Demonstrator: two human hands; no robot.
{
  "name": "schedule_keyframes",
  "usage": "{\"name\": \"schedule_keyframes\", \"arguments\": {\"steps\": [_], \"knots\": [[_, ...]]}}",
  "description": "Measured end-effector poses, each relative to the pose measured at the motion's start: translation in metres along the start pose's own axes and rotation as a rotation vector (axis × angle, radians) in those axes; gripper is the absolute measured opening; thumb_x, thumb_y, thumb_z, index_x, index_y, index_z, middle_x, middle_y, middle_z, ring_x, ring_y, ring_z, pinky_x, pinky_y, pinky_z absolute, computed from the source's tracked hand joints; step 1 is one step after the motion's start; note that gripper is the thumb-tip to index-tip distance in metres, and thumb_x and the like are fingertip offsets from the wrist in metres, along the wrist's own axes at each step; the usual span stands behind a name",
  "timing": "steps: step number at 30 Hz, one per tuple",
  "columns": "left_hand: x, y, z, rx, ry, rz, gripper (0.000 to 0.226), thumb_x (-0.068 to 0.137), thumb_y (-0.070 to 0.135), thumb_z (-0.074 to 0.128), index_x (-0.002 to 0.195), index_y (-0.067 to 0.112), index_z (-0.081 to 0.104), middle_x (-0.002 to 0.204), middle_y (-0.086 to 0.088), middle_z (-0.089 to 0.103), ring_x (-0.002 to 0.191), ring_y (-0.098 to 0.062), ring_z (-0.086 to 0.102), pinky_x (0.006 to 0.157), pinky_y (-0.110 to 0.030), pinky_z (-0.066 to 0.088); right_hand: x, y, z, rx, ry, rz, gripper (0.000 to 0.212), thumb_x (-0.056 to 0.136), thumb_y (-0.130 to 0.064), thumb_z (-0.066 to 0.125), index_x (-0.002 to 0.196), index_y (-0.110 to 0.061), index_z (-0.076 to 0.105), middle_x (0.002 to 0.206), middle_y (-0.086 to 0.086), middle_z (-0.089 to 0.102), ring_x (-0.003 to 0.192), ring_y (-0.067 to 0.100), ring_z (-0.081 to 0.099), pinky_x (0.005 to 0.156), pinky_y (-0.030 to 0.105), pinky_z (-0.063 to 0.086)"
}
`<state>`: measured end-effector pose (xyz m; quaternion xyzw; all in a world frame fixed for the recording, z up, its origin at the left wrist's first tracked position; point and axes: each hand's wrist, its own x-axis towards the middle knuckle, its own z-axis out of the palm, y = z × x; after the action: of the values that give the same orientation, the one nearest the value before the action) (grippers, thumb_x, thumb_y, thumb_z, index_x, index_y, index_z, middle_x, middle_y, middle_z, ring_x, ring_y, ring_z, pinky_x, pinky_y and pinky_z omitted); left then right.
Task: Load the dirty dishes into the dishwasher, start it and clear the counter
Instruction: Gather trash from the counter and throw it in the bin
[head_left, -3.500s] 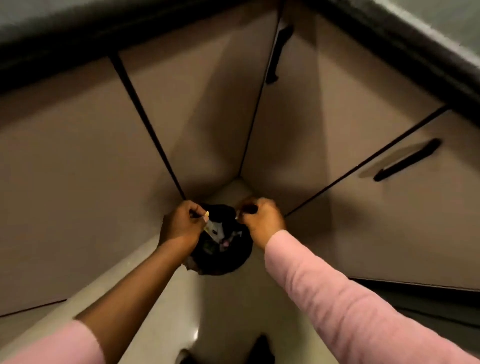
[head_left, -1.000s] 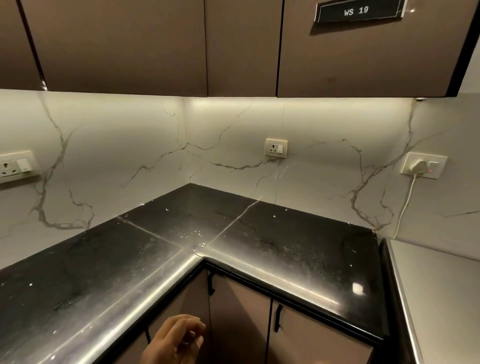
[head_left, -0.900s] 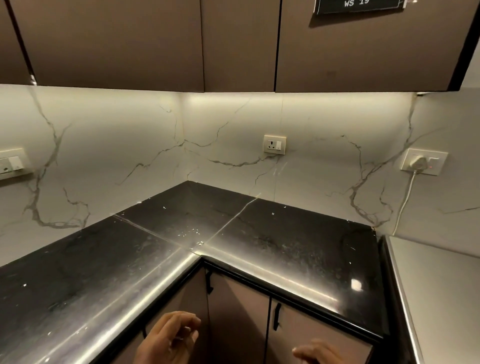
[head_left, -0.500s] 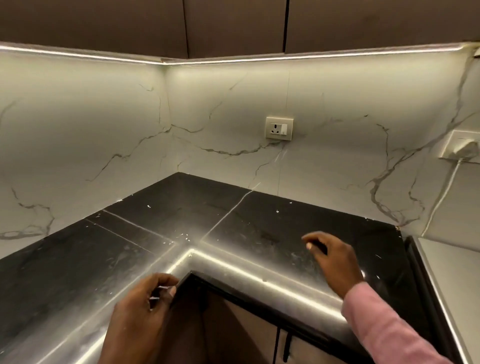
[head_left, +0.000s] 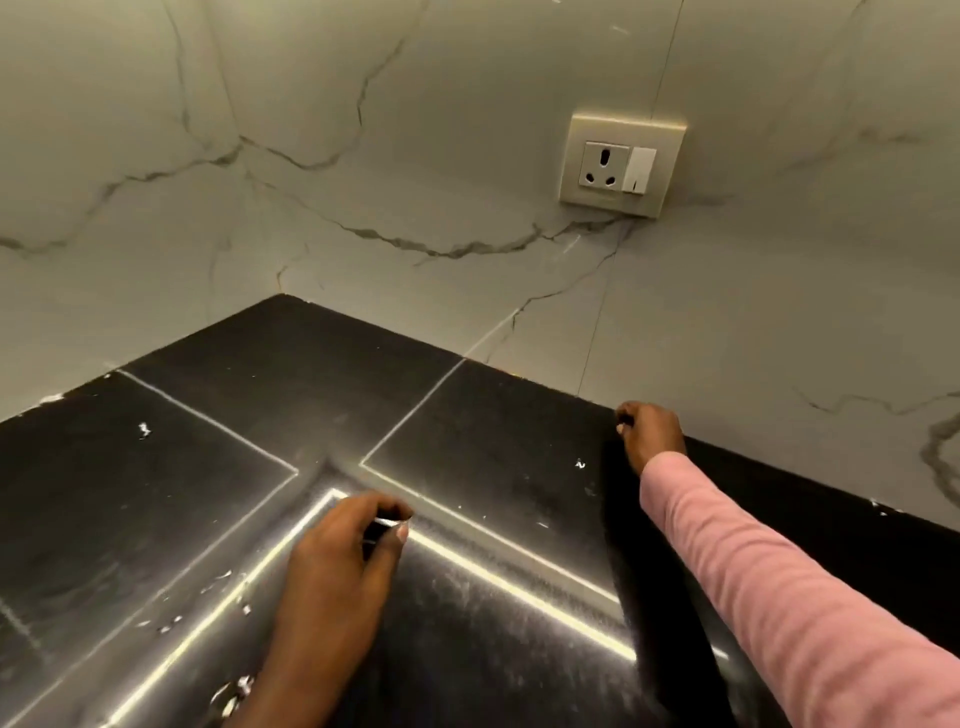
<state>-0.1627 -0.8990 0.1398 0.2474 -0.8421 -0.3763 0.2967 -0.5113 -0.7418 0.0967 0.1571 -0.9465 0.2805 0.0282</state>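
1. The black stone bench (head_left: 218, 467) is filling the lower part of the view as an L-shaped corner, glossy and reflecting a bright strip of light, with pale seam lines crossing between its slabs.
2. Small white crumbs (head_left: 144, 429) are lying scattered over the bench, most of them toward the left and the near edge; they are too small to count or identify.
3. The left hand (head_left: 337, 551) is hovering low over the near middle of the bench, its fingers curling in toward the thumb; whether this grip is pinching anything cannot be told.
4. The right hand (head_left: 652, 431) is reaching to the far edge of the bench where it meets the wall, fingers curling inward; what, if anything, this grip is holding cannot be told either.
5. A pink sleeve (head_left: 789, 582) is covering the right forearm, while the left forearm is showing bare.
6. White marble wall panels (head_left: 363, 156) with grey veins are rising behind the bench on both sides of the corner.
7. One wall socket (head_left: 621, 165) with a single switch is sitting on the right-hand panel, with nothing plugged in.
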Motion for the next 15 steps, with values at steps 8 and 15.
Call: {"name": "schedule_keyframes", "arguments": {"steps": [8, 15], "knots": [[0.09, 0.009, 0.071, 0.074, -0.115, 0.037, 0.013, 0.088, 0.009, 0.067, 0.094, 0.02, 0.068, 0.09, 0.012, 0.065, 0.082, 0.002, 0.059, 0.067, -0.001, 0.041, -0.003, -0.008, 0.027, -0.147, -0.111, -0.171, 0.022, 0.094, -0.013, 0.053, 0.11, -0.008, 0.068, 0.118, 0.009, 0.06, 0.111, 0.026, 0.053, 0.088, 0.027, 0.04], [0.102, -0.023, 0.065, 0.101, -0.091, -0.079, 0.015, 0.086, 0.007, 0.069, 0.092, 0.021, 0.069, 0.086, 0.012, 0.067, 0.077, 0.003, 0.061, 0.062, -0.002, 0.039, -0.093, -0.014, 0.037, -0.078, -0.136, -0.434, 0.006, 0.083, -0.022, 0.052, 0.087, -0.023, 0.056, 0.092, -0.007, 0.053, 0.09, 0.014, 0.05, 0.07, 0.035, 0.05]]}}
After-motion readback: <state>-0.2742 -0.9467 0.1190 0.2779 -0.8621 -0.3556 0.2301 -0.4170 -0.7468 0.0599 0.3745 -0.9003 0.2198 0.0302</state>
